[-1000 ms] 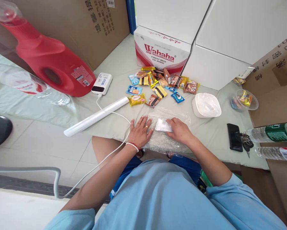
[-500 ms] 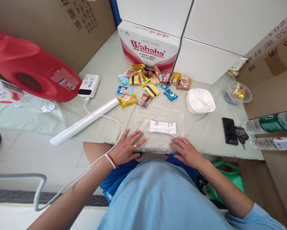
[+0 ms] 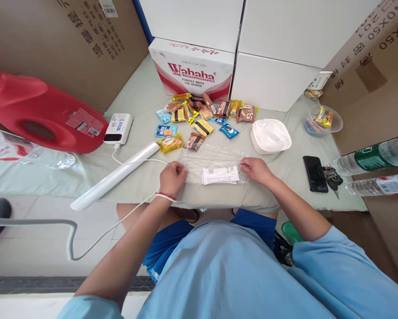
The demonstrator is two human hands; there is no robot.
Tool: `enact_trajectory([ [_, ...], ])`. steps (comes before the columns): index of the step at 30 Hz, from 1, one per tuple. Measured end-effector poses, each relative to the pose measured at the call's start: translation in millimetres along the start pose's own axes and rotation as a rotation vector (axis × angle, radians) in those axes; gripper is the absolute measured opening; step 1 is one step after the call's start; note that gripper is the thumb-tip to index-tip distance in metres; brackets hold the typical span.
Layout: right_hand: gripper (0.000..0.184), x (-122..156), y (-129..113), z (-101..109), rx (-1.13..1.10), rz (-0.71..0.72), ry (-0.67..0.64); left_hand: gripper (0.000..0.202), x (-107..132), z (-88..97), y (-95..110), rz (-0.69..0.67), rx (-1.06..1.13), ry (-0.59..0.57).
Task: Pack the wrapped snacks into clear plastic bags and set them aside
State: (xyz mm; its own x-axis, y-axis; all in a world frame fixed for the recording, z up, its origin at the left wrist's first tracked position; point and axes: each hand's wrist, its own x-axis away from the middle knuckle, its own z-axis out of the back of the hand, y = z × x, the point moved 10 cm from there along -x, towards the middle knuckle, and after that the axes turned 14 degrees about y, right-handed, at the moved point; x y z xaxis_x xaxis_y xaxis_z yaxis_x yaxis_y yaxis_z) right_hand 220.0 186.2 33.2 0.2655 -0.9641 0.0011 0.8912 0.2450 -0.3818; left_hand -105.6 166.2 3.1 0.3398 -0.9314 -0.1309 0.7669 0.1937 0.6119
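Your left hand (image 3: 172, 177) and right hand (image 3: 256, 170) each pinch a side edge of the clear bag (image 3: 218, 160) lying flat on the table (image 3: 145, 95) before you; snacks (image 3: 199, 117) beyond lie loose, none bagged.

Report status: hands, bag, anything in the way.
Left hand and right hand pinch bag edges. Bag flat on table. Snacks lie just beyond.

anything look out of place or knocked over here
The red jug lies on its side at the left, and two water bottles lie flat at the right edge. Snack packets are scattered beyond the clear bag that the left hand and right hand pinch.
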Motion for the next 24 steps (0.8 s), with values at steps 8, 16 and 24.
enact_trajectory([
  [8,0.038,-57.4,-37.1,0.0,0.156,0.143,0.111,0.034,57.9,9.1,97.5,-0.528,-0.142,0.211],
  [16,0.026,-107.0,-56.9,-38.9,0.091,0.098,-0.103,0.043,77.2,-68.0,121.6,-0.626,-0.334,-0.226],
  [24,0.033,-13.9,-99.8,-13.0,0.157,0.453,-0.093,0.032,76.7,-66.3,116.0,-0.568,-0.217,-0.201],
])
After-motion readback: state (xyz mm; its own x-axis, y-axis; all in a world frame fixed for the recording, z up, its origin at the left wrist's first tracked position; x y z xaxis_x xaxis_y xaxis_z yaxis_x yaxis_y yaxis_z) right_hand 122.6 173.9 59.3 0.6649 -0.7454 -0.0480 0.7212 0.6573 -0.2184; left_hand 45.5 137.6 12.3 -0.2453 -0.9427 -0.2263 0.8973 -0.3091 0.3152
